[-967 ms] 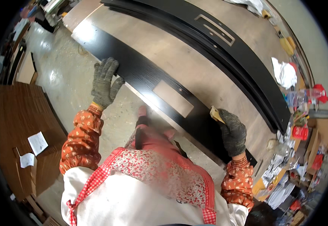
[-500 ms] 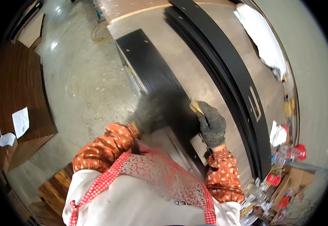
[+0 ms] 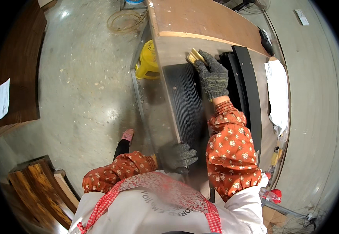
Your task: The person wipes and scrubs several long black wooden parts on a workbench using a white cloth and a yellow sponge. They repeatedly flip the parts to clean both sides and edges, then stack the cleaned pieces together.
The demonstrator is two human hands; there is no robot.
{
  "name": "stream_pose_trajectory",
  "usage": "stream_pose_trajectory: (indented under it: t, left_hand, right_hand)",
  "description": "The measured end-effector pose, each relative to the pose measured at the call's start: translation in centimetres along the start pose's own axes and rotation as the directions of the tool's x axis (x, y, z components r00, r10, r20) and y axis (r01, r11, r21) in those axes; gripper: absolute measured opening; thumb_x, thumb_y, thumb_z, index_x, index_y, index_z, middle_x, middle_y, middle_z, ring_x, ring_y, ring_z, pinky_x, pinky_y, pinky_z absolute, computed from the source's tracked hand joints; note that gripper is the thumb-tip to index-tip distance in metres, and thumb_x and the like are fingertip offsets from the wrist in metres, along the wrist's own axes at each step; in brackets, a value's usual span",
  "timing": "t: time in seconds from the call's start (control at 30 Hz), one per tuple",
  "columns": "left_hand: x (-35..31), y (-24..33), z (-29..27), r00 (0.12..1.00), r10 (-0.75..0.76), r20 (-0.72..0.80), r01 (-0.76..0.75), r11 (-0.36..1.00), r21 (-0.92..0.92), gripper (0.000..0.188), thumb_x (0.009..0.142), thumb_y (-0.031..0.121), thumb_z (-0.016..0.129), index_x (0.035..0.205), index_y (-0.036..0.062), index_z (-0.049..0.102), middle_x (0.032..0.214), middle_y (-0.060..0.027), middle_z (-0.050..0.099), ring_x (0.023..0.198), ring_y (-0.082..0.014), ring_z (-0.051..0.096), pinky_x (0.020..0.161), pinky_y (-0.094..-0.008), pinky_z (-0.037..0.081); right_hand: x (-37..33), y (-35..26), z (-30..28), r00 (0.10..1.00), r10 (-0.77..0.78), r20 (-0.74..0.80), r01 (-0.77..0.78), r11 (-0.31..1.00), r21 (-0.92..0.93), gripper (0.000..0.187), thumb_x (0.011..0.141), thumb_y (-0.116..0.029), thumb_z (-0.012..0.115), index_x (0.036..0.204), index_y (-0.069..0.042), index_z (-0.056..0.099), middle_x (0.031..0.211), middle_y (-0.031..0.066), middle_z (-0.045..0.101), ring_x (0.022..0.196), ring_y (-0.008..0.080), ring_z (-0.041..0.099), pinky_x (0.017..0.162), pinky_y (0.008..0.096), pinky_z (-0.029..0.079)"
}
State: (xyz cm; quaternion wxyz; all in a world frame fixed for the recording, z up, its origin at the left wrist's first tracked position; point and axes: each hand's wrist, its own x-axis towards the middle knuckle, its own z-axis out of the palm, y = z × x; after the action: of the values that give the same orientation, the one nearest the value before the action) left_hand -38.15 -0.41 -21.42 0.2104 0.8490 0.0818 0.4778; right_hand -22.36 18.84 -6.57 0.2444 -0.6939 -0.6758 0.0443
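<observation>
Brown boards: stacked at the far left, a white paper lying on them.
Streaked wood: lower left, by the floor.
Hose: pale, coiled on the floor near the bench.
Stool: yellow, beside the bench frame.
Bench: grey-brown top, bearing the black pieces.
Left hand: grey glove, somewhat blurred, fingers laid across the panel's left edge near the body; whether it grips, I cannot tell.
Panel: black, grained, flat along the bench's left edge, between the hands.
Block: pale yellow, at the panel's far right corner; contact is unclear.
Right hand: grey glove, thumb and fingers pinching the block.
Black strips: stacked lengthwise, just right of the right hand.
White wrap: crumpled, along the bench's right edge.
</observation>
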Motion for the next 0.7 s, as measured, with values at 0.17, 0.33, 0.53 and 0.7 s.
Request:
stream_pose_trajectory:
  t: [0.17, 0.33, 0.53, 0.7]
  left_hand:
    - [-0.6, 0.2, 1.3, 0.988, 0.001, -0.157, 0.001, 1.0, 0.016, 0.053, 0.084, 0.049, 0.058, 0.124, 0.015, 0.065, 0.124, -0.0054, 0.064, 0.106, -0.0256, 0.06, 0.094, -0.0502, 0.045]
    - [-1.8, 0.4, 3.3, 0.997, 0.011, -0.079, -0.004, 0.996, 0.087, 0.051, 0.086, 0.043, 0.051, 0.128, 0.0155, 0.062, 0.129, -0.0049, 0.061, 0.113, -0.0249, 0.057, 0.101, -0.0534, 0.041]
    - [-1.7, -0.1, 2.1, 0.998, 0.014, -0.063, -0.002, 0.985, 0.174, 0.062, 0.081, 0.055, 0.056, 0.135, 0.024, 0.057, 0.142, -0.0028, 0.052, 0.127, -0.0275, 0.047, 0.11, -0.0578, 0.029]
    - [-2.1, 0.2, 2.5, 0.999, -0.03, -0.022, 0.032, 0.992, 0.12, 0.068, 0.077, 0.06, 0.06, 0.137, 0.0275, 0.054, 0.146, -0.0019, 0.048, 0.13, -0.0288, 0.045, 0.111, -0.0581, 0.028]
  right_hand:
    - [-1.1, -2.9, 0.5, 0.977, -0.201, 0.073, 0.205, 0.978, -0.046, 0.035, 0.088, -0.023, 0.071, 0.12, -0.01, 0.067, 0.108, 0.0154, 0.07, 0.097, 0.0285, 0.069, 0.087, 0.0364, 0.054]
    - [-1.4, -7.5, 0.9, 0.859, -0.471, 0.2, 0.463, 0.882, 0.09, 0.029, 0.092, -0.02, 0.06, 0.118, -0.012, 0.066, 0.108, 0.0108, 0.069, 0.098, 0.0323, 0.064, 0.085, 0.0442, 0.05]
    - [1.4, -5.2, -0.9, 0.92, -0.239, 0.312, 0.299, 0.94, -0.161, 0.033, 0.088, -0.021, 0.07, 0.119, -0.011, 0.068, 0.107, 0.0149, 0.07, 0.096, 0.0296, 0.069, 0.086, 0.038, 0.054]
    - [0.6, -3.7, -0.4, 0.927, -0.286, 0.243, 0.324, 0.937, -0.134, 0.035, 0.086, -0.019, 0.071, 0.121, -0.012, 0.067, 0.111, 0.013, 0.07, 0.098, 0.029, 0.069, 0.088, 0.0371, 0.054]
